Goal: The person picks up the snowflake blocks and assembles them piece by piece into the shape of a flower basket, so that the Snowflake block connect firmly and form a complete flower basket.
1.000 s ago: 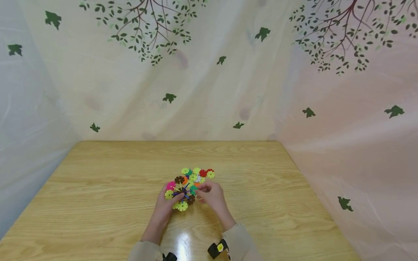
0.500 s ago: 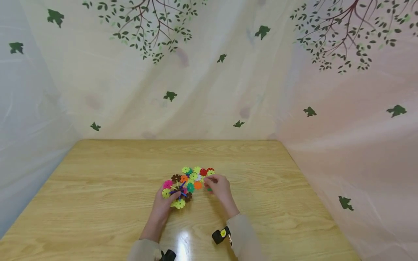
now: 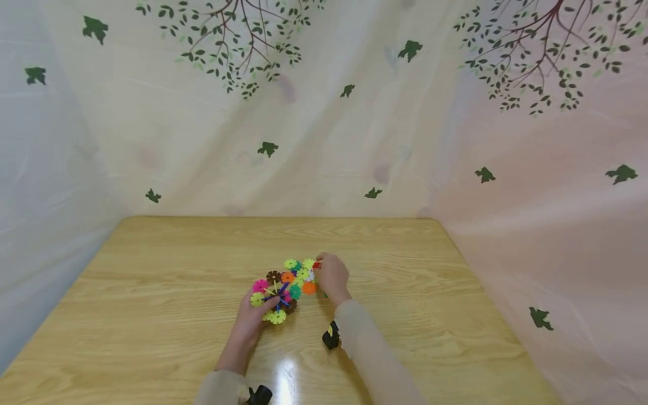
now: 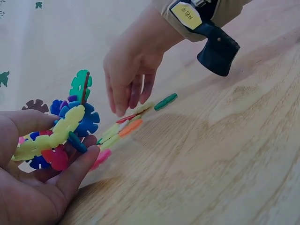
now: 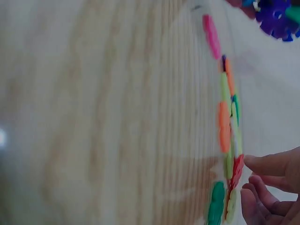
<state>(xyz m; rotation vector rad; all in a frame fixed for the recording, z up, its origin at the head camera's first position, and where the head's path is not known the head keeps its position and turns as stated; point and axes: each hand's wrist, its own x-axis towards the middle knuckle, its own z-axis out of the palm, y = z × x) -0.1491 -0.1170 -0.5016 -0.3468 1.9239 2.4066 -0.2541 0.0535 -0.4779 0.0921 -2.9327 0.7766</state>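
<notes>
My left hand (image 3: 249, 318) grips a built cluster of interlocking plastic snowflake discs (image 4: 70, 121) in yellow, blue, green, red and brown. The thumb lies over the cluster in the head view. My right hand (image 3: 332, 275) is low over the loose snowflake discs at the back right. In the right wrist view its fingertips meet or nearly meet a red snowflake disc (image 5: 237, 171), with thumb and fingers apart. Beside it lie a green snowflake disc (image 5: 216, 204) and an orange snowflake disc (image 5: 224, 126). The head view hides part of the pile behind the right hand.
The loose discs lie flat and partly overlapping on the wooden table (image 3: 177, 315), just beyond the cluster. A pink disc (image 5: 212, 36) lies at one end of them. Behind the table hangs a pale cloth (image 3: 314, 185) with leaf prints.
My right hand has moved from beside the cluster to the loose discs at the back right. My left hand has shifted slightly left with the cluster still in its grip.
</notes>
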